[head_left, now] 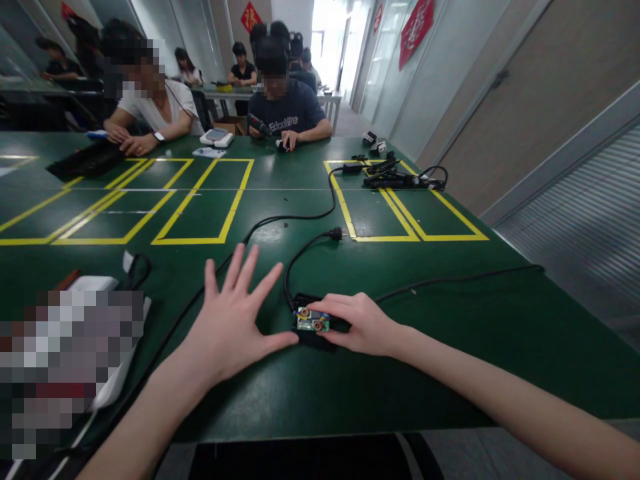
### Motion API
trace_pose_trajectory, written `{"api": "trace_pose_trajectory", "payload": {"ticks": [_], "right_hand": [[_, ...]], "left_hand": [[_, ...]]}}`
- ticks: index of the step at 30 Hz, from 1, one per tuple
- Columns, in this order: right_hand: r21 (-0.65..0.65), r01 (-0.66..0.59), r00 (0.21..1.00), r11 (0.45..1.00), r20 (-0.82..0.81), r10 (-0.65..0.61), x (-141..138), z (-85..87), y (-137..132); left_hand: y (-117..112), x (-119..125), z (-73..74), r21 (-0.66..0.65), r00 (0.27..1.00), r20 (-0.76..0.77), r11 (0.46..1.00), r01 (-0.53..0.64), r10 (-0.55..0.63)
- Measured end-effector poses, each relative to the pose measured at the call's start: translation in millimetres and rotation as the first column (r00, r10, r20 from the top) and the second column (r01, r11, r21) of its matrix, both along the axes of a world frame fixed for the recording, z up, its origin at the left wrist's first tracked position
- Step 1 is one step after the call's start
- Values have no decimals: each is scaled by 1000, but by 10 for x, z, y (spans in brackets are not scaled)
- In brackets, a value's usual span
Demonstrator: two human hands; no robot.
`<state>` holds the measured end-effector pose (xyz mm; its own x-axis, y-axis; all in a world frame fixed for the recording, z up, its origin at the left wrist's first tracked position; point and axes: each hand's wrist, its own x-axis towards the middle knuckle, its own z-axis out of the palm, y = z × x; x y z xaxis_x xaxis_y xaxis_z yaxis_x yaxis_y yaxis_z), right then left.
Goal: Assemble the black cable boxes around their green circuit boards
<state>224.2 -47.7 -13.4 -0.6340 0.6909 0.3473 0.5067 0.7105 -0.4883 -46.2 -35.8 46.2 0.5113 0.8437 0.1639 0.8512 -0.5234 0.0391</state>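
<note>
A small black power adapter (314, 325) lies opened on the green table (350, 387), its circuit board with copper coils showing. My right hand (363, 325) is closed around its right side, fingers over the top edge. My left hand (235, 320) lies flat beside it with fingers spread, the thumb tip touching the adapter's left end. A black cable (300, 257) loops from the adapter to a loose plug (336, 233).
Yellow tape rectangles (200, 200) mark the table. A heap of black adapters and cables (395, 175) lies at the far right. Another cable (460, 277) runs to the right. A blurred white object (70, 353) sits at my left. Several people sit across the table.
</note>
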Motion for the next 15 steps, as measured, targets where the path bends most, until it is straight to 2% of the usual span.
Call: {"api": "trace_pose_trajectory", "payload": {"ticks": [1, 3, 5, 8, 11, 15], "right_hand": [[0, -48, 999, 999, 21, 48, -68, -4, -23], [2, -119, 991, 993, 59, 119, -162, -14, -57], [13, -144, 988, 990, 61, 143, -201, -24, -76], [41, -112, 993, 993, -19, 113, -194, -29, -84], [60, -50, 994, 997, -99, 56, -156, -16, -64], [139, 68, 993, 988, -108, -53, -87, 0, 21]], "left_hand": [[-12, 78, 30, -55, 991, -6, 989, 133, -134], [-27, 214, 96, -188, 957, 15, 939, 287, -289], [-21, 312, 143, -302, 944, 4, 900, 315, -329], [34, 378, 138, -379, 936, 22, 863, 333, -352], [121, 383, 62, -363, 922, 46, 853, 374, -384], [224, 374, -80, -207, 930, 60, 906, 368, -364]]}}
